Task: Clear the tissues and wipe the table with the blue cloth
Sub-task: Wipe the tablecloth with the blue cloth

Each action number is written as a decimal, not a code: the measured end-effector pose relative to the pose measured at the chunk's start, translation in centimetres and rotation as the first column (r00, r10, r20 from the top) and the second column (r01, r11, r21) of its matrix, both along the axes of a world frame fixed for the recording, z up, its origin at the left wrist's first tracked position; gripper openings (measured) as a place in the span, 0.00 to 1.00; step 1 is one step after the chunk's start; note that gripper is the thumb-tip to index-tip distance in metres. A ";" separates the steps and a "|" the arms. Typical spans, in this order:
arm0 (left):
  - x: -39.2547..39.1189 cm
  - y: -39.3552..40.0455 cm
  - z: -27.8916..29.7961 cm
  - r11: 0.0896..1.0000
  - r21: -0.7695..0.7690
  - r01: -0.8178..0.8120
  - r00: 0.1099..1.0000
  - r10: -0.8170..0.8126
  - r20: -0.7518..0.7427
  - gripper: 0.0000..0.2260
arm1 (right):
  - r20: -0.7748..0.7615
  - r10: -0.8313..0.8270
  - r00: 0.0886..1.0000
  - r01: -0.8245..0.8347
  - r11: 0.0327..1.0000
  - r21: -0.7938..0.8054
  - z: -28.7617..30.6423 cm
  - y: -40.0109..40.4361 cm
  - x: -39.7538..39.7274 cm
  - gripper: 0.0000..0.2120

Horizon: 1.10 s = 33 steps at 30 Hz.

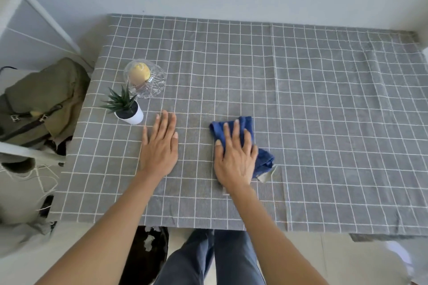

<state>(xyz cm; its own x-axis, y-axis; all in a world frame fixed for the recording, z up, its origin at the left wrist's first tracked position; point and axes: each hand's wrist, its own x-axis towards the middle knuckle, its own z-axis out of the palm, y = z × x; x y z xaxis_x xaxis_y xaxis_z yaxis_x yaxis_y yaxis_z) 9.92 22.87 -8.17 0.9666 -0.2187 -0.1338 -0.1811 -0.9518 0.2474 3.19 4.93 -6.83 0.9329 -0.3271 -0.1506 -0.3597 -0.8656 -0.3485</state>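
The blue cloth point(246, 129) lies bunched on the grey checked tablecloth point(324, 111), near the table's front middle. My right hand point(236, 157) presses flat on the cloth with straight fingers; blue folds stick out past the fingertips and to the right of the palm. A small pale scrap point(266, 174) lies at the cloth's lower right corner; I cannot tell what it is. My left hand point(159, 146) rests flat on the tablecloth to the left, fingers straight, holding nothing. No tissues show on the table.
A small potted succulent in a white pot point(128, 109) stands just left of my left hand. Behind it sits a cut-glass bowl point(146, 81) with a yellowish item inside. An olive bag point(41, 102) lies off the table's left edge. A dark bin point(148, 252) sits under the front edge.
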 end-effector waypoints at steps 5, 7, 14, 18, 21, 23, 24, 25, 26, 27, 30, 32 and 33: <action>0.1 0.2 -0.2 1.000 -0.015 -0.001 1.000 0.001 0.010 0.23 | 0.018 0.159 0.987 -0.159 0.987 0.000 -0.3 2.5 -0.6 0.25; 0.1 0.2 -0.4 1.000 -0.013 0.002 1.000 -0.001 0.011 0.23 | 0.014 0.073 0.997 -0.072 0.997 -0.042 -0.4 1.3 -0.7 0.25; 0.3 -0.1 -0.2 1.000 -0.013 -0.010 0.999 0.009 -0.054 0.24 | -0.084 -0.030 0.996 0.026 0.998 -0.051 0.2 -0.3 -1.0 0.28; 0.3 -2.3 1.0 0.997 -0.076 0.025 0.989 -0.036 -0.146 0.24 | -0.044 0.060 0.997 -0.061 0.998 -0.026 1.5 -2.3 -1.5 0.29; 0.0 -4.9 2.1 0.986 -0.147 0.077 0.976 -0.105 -0.193 0.26 | -0.036 0.045 0.998 -0.046 0.998 -0.033 2.3 -4.8 -1.2 0.28; -0.1 -6.8 2.8 0.973 -0.211 0.096 0.971 -0.138 -0.196 0.28 | -0.064 0.055 0.996 -0.058 0.997 -0.052 2.4 -6.4 -0.5 0.27; -0.2 -7.7 3.1 0.967 -0.231 0.104 0.969 -0.151 -0.197 0.28 | -0.073 0.065 0.995 -0.069 0.996 -0.055 2.5 -7.0 -0.2 0.27; -0.2 -8.5 3.4 0.965 -0.239 0.112 0.967 -0.162 -0.198 0.29 | -0.077 0.076 0.994 -0.080 0.995 -0.050 2.5 -7.4 0.3 0.26; -0.1 -9.1 3.5 0.964 -0.237 0.121 0.965 -0.170 -0.200 0.28 | -0.078 0.091 0.993 -0.095 0.995 -0.041 2.5 -7.7 0.7 0.26; -0.2 -9.6 3.6 0.965 -0.225 0.133 0.963 -0.179 -0.202 0.28 | -0.078 0.110 0.991 -0.113 0.993 -0.031 2.5 -7.8 1.1 0.25; -0.3 -10.2 3.7 0.971 -0.189 0.150 0.966 -0.185 -0.183 0.28 | -0.080 0.168 0.983 -0.170 0.985 -0.014 2.4 -7.9 2.2 0.24; -0.8 -10.3 3.8 0.963 -0.246 0.107 0.978 -0.147 -0.150 0.26 | -0.058 0.174 0.983 -0.174 0.985 0.004 2.2 -8.0 2.5 0.22; -1.1 -10.3 3.8 0.952 -0.297 0.073 0.986 -0.114 -0.124 0.23 | -0.025 0.168 0.985 -0.167 0.986 0.026 2.2 -8.1 2.5 0.20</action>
